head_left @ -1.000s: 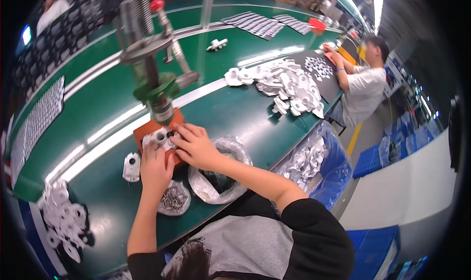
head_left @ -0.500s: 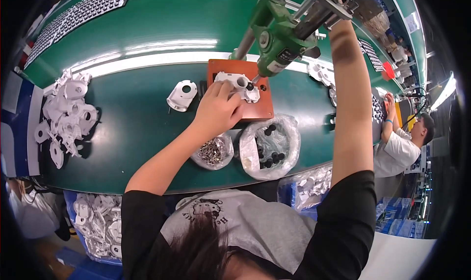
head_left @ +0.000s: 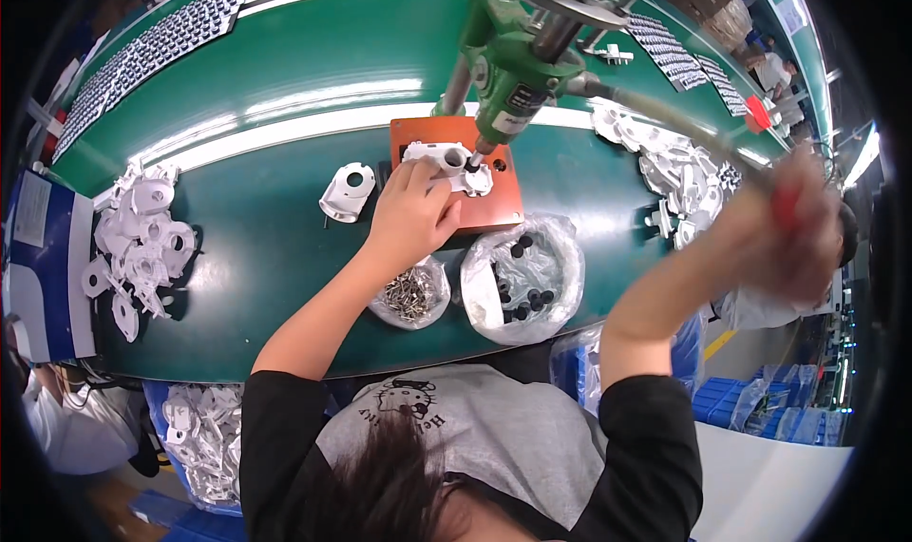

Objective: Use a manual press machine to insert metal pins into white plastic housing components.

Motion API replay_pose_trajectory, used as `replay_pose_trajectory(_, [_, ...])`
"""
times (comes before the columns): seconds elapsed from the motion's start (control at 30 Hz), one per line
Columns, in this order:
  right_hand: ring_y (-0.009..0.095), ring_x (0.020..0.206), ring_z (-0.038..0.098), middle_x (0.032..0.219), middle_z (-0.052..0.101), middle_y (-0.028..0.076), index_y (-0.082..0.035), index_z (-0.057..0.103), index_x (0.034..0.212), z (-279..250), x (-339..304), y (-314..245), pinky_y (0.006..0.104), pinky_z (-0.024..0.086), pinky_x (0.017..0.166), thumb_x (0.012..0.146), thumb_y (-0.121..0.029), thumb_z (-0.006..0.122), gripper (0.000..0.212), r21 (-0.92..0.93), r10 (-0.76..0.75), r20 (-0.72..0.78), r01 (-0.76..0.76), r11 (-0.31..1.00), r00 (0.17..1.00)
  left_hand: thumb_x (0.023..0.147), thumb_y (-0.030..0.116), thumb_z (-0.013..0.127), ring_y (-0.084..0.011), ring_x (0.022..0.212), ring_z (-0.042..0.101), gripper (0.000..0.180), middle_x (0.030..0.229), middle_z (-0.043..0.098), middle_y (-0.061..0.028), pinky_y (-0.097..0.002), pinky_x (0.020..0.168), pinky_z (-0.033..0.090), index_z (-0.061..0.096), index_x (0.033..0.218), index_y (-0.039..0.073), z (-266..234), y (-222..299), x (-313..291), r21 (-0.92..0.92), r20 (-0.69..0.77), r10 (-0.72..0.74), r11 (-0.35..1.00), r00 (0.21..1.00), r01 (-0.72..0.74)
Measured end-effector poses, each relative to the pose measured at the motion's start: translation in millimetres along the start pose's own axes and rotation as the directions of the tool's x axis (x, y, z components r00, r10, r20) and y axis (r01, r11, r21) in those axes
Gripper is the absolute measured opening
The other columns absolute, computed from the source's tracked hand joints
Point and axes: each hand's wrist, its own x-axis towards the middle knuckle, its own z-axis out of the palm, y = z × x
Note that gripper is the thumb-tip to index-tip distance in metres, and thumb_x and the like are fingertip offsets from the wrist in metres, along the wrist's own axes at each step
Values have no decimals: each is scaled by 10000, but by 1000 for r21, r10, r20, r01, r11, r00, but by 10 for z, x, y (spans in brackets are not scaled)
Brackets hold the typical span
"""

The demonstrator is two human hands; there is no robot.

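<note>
1. The white plastic part (head_left: 454,171) lies on the orange block (head_left: 489,209), slightly tilted across it, its round opening facing up.
2. The left hand (head_left: 410,209) covers the part's left end. Its fingers bend over the top, and its thumb sits apart from them, over the block; whether the part is pinched or only held down, I cannot tell.
3. Just right of the opening, a small black piece (head_left: 472,168) sits at the part, with the tip of the green press (head_left: 518,81) directly above it. Whether tip and piece touch is unclear.
4. The right hand (head_left: 798,228) is well apart from the part, raised out to the right. It is blurred, but its fingers look closed around the red knob (head_left: 787,205) of the long lever (head_left: 679,119) that runs from the press.
5. Left of the block, near it, another white part (head_left: 348,195) rests on the green table (head_left: 256,276).
6. In front of the block stand two clear bags side by side: one with metal pins (head_left: 408,293), partly behind the left wrist, and a wider plastic bag (head_left: 572,276) with black pieces inside.
7. Further out, white parts are heaped at the left (head_left: 142,243) and at the right (head_left: 670,167); the right forearm crosses in front of the co-worker beyond.
</note>
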Motion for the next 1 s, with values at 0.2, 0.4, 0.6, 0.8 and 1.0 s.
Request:
replay_pose_trajectory(0.2, [247,699,584,654,580,46,-93,578,641,36,-1791,-765,400,298,849,774,-239,515,208,-350,258,-140,-292,890,956,722,174,645,-340,932,514,222,1016,520,-162,-426,796,448,575,853,8,72,69,37,38,32,22,999,999,-23])
replay_pose_trajectory(0.4, [208,625,546,654,570,42,-80,510,532,-36,-1065,-517,440,300,895,765,-188,495,258,-129,185,253,-156,979,950,775,159,611,-376,992,505,266,961,565,-183,-441,871,401,556,980,-2,6,61,102,-124,98,-122,983,988,134])
replay_pose_trajectory(0.6, [172,1061,450,1176,465,106,-14,301,1320,424,7,486,282,338,932,817,-212,584,610,244,308,-35,-290,925,951,760,202,628,-374,1208,370,464,1305,410,-173,-448,1025,279,511,1180,45,68,-305,254,111,255,-157,985,954,132])
replay_pose_trajectory(0.8, [139,1038,470,1139,537,87,54,475,1180,357,-270,1254,277,338,945,950,-267,432,397,168,711,27,-704,690,703,707,189,640,-371,1205,384,491,1307,416,-196,-441,985,344,505,1155,40,-125,-308,339,54,277,-240,971,930,234])
replay_pose_trajectory(1.0, [116,832,581,883,616,57,-30,498,1216,-552,-1293,224,239,445,766,869,-149,564,373,-291,763,-127,-759,582,633,758,120,607,-97,627,449,106,701,477,-3,-238,560,365,544,810,52,-341,-448,309,-540,207,-450,687,868,486])
